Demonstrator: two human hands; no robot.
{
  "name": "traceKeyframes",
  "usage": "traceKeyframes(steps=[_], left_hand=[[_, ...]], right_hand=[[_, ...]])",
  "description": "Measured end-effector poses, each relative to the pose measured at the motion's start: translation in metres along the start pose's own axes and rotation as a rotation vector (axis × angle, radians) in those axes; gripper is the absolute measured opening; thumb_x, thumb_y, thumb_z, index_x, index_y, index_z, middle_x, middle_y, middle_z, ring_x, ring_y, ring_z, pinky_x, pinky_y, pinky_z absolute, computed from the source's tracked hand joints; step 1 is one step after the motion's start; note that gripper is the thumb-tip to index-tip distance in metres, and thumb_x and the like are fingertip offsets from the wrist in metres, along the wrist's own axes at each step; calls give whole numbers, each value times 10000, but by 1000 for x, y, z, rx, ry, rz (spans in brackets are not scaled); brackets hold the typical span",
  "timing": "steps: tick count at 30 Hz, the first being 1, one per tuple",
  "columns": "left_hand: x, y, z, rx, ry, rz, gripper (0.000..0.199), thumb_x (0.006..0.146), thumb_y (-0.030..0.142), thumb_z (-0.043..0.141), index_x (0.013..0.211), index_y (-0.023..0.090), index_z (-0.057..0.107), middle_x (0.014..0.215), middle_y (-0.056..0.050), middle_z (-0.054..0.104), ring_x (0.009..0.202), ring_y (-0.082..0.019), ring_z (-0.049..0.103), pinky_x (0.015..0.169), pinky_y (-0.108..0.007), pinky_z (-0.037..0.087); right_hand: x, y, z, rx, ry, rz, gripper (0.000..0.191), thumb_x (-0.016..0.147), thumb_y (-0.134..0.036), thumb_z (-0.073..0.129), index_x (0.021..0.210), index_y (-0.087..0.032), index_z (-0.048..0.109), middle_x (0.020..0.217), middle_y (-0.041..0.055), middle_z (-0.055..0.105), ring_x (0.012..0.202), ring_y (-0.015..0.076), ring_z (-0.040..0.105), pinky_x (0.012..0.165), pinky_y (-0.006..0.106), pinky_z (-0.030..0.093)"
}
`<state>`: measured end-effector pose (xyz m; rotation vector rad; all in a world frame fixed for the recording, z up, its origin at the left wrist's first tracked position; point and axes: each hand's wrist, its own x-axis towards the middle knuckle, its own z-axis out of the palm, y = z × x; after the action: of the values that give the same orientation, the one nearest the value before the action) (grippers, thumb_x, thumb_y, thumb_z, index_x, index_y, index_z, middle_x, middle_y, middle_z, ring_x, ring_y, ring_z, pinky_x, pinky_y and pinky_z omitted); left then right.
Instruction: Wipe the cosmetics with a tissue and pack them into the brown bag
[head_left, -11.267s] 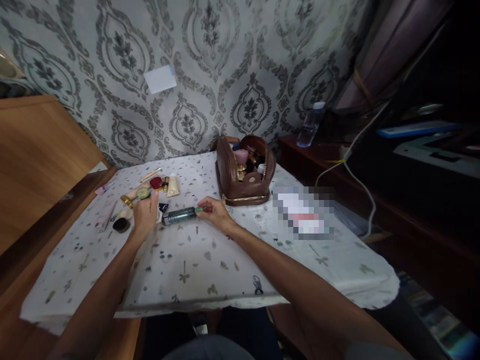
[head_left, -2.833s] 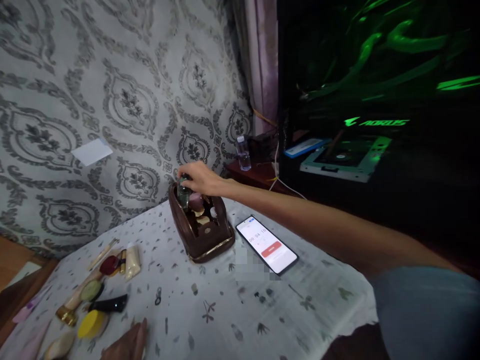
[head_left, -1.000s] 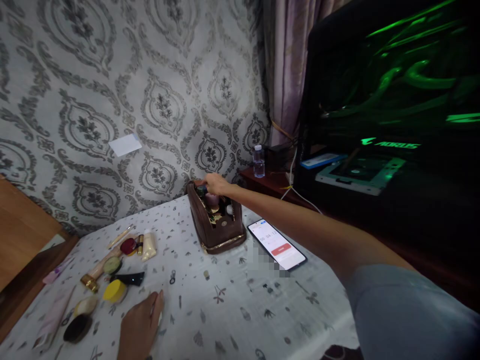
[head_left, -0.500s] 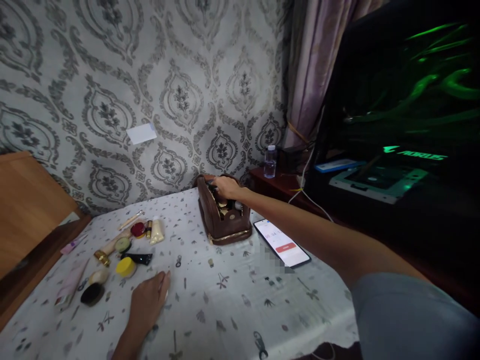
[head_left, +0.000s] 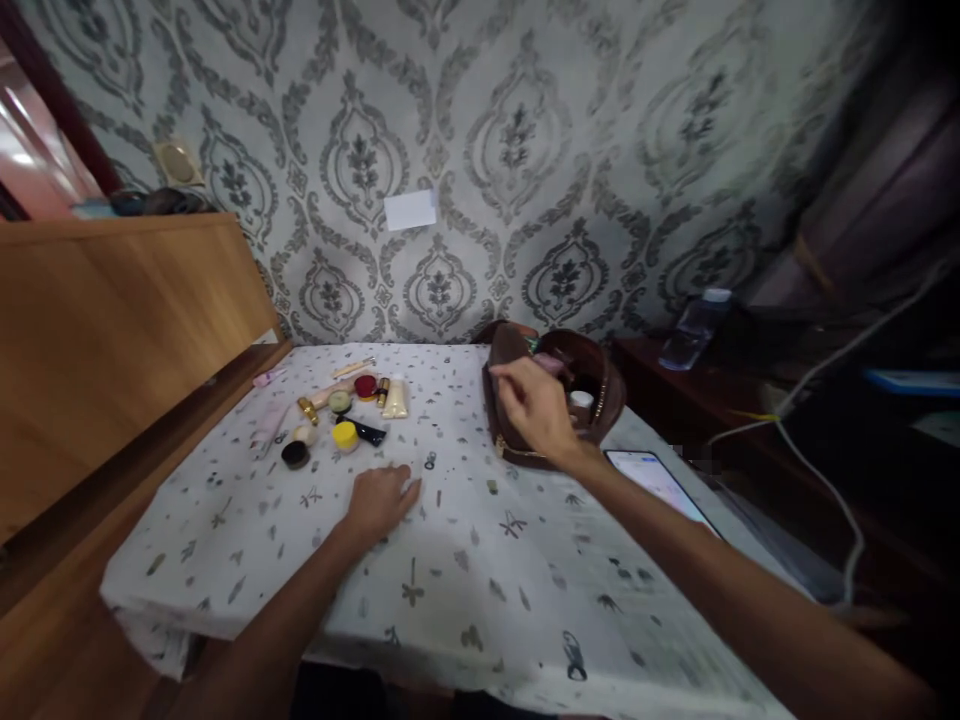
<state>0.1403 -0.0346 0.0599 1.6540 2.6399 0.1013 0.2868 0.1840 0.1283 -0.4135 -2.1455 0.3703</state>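
Note:
A brown bag (head_left: 517, 440) stands open near the wall, with a white-lidded item (head_left: 580, 399) inside. Over its front left side is my right hand (head_left: 534, 405), fingers curled together; whatever they hold, if anything, is hidden. My left hand (head_left: 379, 500) rests on the patterned cloth (head_left: 465, 600), thumb apart from the bent fingers, with nothing seen in it. Cosmetics lie beyond it: a yellow-lidded jar (head_left: 345, 436), a black tube (head_left: 369, 432), a black-lidded jar (head_left: 295, 455), a red jar (head_left: 365, 387), a green-lidded jar (head_left: 340, 402) and a cream tube (head_left: 395, 398).
A lit phone (head_left: 660, 485) lies right of the bag. Behind it stand a water bottle (head_left: 694, 330) and a white cable (head_left: 840, 500) at the right. A wooden panel (head_left: 135, 330) borders the table on the left; the wall is close behind.
The view has turned right-to-left, so the table sits further right in it. My right hand has come out of the bag's opening to its front left side. My left hand's thumb now stands apart.

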Motion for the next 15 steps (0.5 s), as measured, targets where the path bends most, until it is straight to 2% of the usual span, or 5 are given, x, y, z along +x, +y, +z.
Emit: traceKeyframes(steps=[4, 7, 9, 12, 15], left_hand=[[1, -4, 4, -39, 17, 16, 372, 982, 384, 362, 938, 186, 673, 945, -93, 750, 919, -239, 695, 772, -326, 465], [1, -8, 4, -61, 26, 17, 354, 975, 365, 373, 944, 184, 676, 975, -98, 751, 935, -247, 698, 780, -336, 479], [1, -10, 4, -76, 28, 18, 359, 973, 369, 372, 978, 181, 679, 987, -104, 752, 926, -254, 703, 775, -343, 489], [0, -13, 4, -99, 30, 18, 349, 966, 360, 385, 1044, 182, 675, 1009, -108, 753, 916, -255, 706, 780, -349, 502], [-2, -14, 3, -121, 29, 12, 321, 954, 333, 407, 1037, 186, 680, 999, -102, 754, 907, -249, 707, 790, -342, 508]], right_hand=[[-45, -38, 56, 244, -151, 78, 261, 871, -246, 478, 990, -187, 703, 815, 58, 648, 628, 162, 579, 670, 295, 486], [-64, -54, 102, 459, -297, 282, 277, 821, -275, 499, 989, -174, 694, 705, 16, 625, 526, 137, 543, 587, 280, 474], [-69, -60, 128, 630, -345, 453, 304, 792, -311, 504, 987, -157, 680, 635, -13, 586, 473, 125, 522, 516, 263, 453], [-73, -65, 150, 782, -301, 615, 321, 745, -344, 520, 956, -151, 666, 578, -43, 535, 439, 116, 489, 451, 239, 409], [-77, -67, 154, 758, -265, 583, 305, 743, -355, 526, 931, -162, 668, 578, -40, 529, 465, 119, 478, 465, 237, 400]])
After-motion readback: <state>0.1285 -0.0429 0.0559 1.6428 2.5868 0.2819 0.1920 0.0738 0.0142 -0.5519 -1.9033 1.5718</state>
